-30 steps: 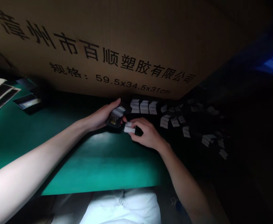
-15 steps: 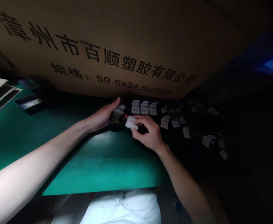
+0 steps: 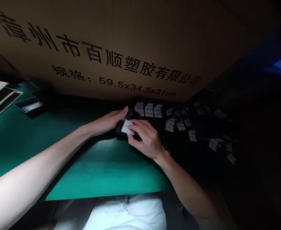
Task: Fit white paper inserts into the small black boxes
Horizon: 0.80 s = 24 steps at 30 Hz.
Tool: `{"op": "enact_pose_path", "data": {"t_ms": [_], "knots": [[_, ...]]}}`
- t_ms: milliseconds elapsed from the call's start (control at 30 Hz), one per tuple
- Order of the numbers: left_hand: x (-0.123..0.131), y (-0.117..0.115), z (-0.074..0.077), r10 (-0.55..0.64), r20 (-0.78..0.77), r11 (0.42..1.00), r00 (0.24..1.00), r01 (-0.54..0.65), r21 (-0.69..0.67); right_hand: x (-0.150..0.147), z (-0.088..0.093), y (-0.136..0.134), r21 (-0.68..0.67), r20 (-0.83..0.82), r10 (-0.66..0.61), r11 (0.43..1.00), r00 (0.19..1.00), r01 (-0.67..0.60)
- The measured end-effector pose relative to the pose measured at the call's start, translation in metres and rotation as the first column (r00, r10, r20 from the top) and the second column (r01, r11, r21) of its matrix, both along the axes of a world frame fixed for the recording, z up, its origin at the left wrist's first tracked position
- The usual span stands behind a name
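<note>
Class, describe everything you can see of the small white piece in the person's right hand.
The small white piece looks like folded paper or card, with a faint line across its face. It is pinched at its right side between the thumb and fingers of the right hand, its edges slanted in view. It overlaps a dark object held in the left hand; whether they touch is unclear. Any print is too small to make out.
</note>
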<state>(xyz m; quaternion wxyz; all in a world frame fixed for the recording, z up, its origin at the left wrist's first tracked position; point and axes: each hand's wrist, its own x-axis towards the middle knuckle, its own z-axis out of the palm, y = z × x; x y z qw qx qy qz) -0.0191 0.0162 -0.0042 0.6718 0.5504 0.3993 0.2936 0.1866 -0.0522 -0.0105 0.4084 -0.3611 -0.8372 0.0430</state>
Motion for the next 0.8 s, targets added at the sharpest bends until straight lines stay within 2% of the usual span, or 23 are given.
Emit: {"op": "enact_pose_path", "data": {"t_ms": [100,233,367,533,700,800], "knots": [[-0.001,-0.001,0.001,-0.017,-0.147,0.993,0.989,0.033,0.112,-0.003,-0.002,0.000,0.016,-0.006,0.027,1.000,1.000,-0.026],[-0.001,-0.001,0.001,-0.008,-0.223,0.984,0.975,0.047,0.171,-0.006,-0.003,-0.002,-0.001,-0.043,0.093,0.996,0.995,-0.093],[-0.001,0.001,-0.002,-0.003,-0.176,0.989,0.984,0.028,0.143,-0.010,-0.006,-0.005,-0.089,-0.083,0.067,0.993,0.994,-0.074],[-0.001,0.003,-0.006,0.002,-0.111,0.992,0.994,0.012,0.123,-0.016,-0.010,-0.004,-0.077,-0.130,0.039,0.996,0.991,-0.049],[0.001,0.003,-0.007,0.045,-0.100,0.985,0.994,-0.027,0.172,-0.017,-0.011,-0.001,-0.008,-0.165,-0.029,1.000,0.986,0.028],[0.003,0.002,-0.005,0.081,-0.089,0.965,0.993,-0.056,0.255,-0.016,-0.011,0.000,-0.114,-0.215,-0.104,0.990,0.971,0.081]]}}
